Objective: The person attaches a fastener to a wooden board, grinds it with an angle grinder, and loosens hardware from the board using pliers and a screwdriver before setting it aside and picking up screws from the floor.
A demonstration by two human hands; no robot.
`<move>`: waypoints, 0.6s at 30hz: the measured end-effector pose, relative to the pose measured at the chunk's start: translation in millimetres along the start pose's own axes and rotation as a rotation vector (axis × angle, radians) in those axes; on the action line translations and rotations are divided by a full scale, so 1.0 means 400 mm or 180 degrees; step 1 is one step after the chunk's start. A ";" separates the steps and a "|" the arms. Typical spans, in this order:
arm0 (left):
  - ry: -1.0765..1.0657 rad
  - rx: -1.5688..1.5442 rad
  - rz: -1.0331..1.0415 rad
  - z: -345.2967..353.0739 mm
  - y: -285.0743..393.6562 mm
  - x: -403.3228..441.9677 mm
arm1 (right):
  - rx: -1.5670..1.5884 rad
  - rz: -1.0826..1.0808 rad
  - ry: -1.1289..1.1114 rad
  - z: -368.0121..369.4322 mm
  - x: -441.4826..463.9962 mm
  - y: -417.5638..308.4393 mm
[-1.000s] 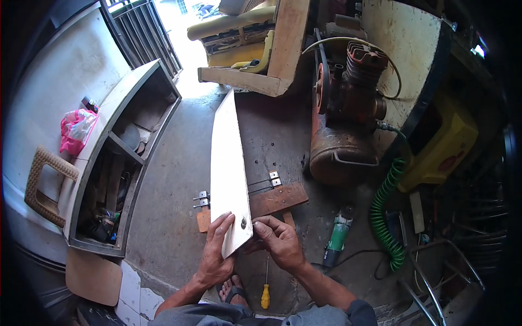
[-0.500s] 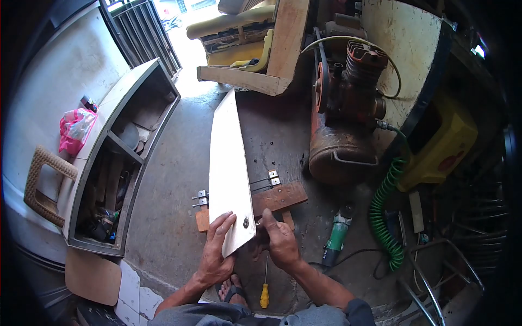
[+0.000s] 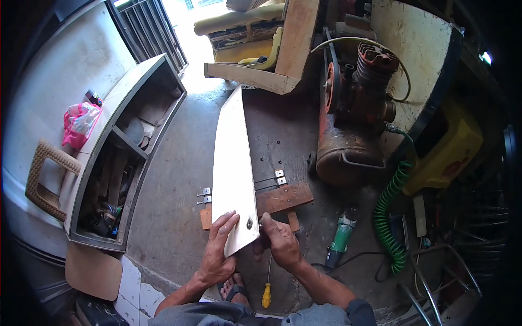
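Observation:
A long white board (image 3: 232, 157) stretches away from me, its near end tilted up above the floor. My left hand (image 3: 218, 247) grips the board's near left edge, fingers lying on the top face. Close to the near right corner is a dark hole or fitting (image 3: 249, 223) in the board. Beside that corner, my right hand (image 3: 281, 242) is closed with thumb and finger pinched at the edge; what it holds is too small to make out. Under the board lies a brown wooden piece (image 3: 285, 199) with metal brackets (image 3: 280, 177). A yellow-handled screwdriver (image 3: 266, 295) is on the floor between my hands and body.
To the right lie a green angle grinder (image 3: 341, 239) with its cord and a coiled green air hose (image 3: 389, 217). A rusty air compressor (image 3: 350, 155) stands beyond. An open-fronted cabinet (image 3: 117, 163) lines the left wall. A wooden-framed seat (image 3: 250, 76) is at the back.
The whole view has shifted slightly, so the surroundings sit a little further right. Both hands keep their places on the board, with the right hand still pinched at its corner.

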State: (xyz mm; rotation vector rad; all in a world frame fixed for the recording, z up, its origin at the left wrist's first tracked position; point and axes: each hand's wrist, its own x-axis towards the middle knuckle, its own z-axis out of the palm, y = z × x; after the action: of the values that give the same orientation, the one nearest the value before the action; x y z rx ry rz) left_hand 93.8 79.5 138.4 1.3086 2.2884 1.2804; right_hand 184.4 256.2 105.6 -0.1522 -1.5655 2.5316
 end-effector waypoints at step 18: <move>-0.0173 0.0066 0.0126 -0.002 -0.020 -0.010 | -0.0017 0.0133 -0.0449 -0.049 -0.008 0.011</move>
State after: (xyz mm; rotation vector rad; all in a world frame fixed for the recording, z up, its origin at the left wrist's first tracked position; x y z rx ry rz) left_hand 90.9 73.9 131.9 1.3848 2.2557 1.2212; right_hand 190.5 270.9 93.0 -0.0070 -1.6352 2.6223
